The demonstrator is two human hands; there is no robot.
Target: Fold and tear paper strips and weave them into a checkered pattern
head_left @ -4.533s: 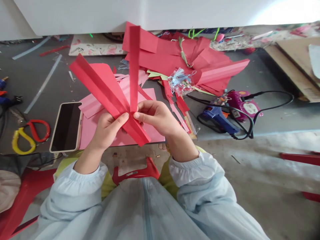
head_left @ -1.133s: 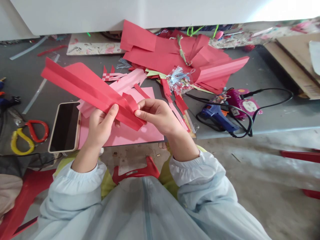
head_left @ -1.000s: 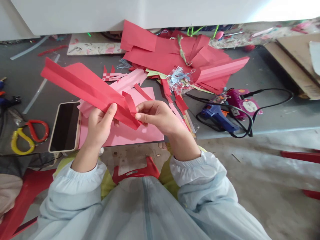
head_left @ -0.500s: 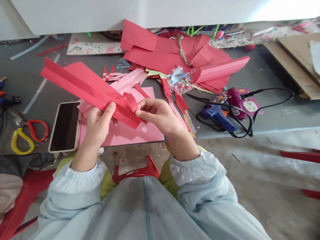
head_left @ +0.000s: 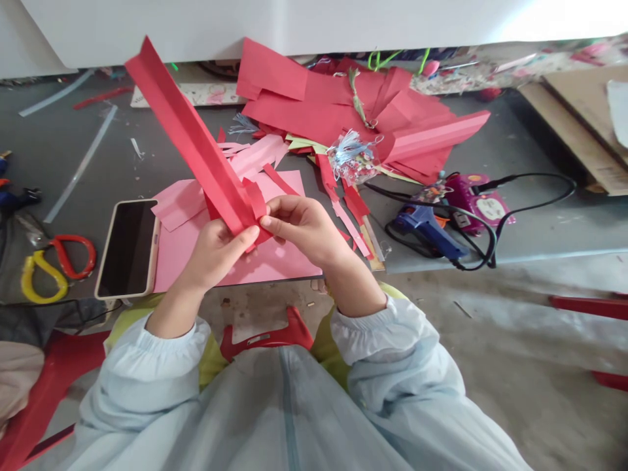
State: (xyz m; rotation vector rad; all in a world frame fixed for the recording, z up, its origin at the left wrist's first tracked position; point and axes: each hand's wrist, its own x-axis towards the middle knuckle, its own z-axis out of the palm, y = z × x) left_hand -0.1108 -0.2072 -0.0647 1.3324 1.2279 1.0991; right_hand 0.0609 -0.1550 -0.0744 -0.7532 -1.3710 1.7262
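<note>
A long creased sheet of red paper (head_left: 189, 131) slants up to the left, held over the pink paper (head_left: 289, 261) at the table's front edge. My left hand (head_left: 218, 252) is closed on its lower end, thumb on top. Close beside it, my right hand (head_left: 307, 226) pinches a curled part of the red paper between thumb and fingertips. The fingers beneath the paper are partly hidden. Pink paper strips (head_left: 260, 157) and a narrow red strip (head_left: 279, 180) lie just behind my hands.
To the left are a phone (head_left: 128, 248) and red-and-yellow-handled scissors (head_left: 59, 265). Red sheets (head_left: 314, 118) pile up at the back, with a bag of beads (head_left: 356, 167) in front. A blue glue gun (head_left: 429, 229) with looping cords and cardboard (head_left: 583, 124) lie right.
The red paper has swung more upright, its far end moving up and right. My left hand has shifted right along it, nearer my right hand, which has barely moved.
</note>
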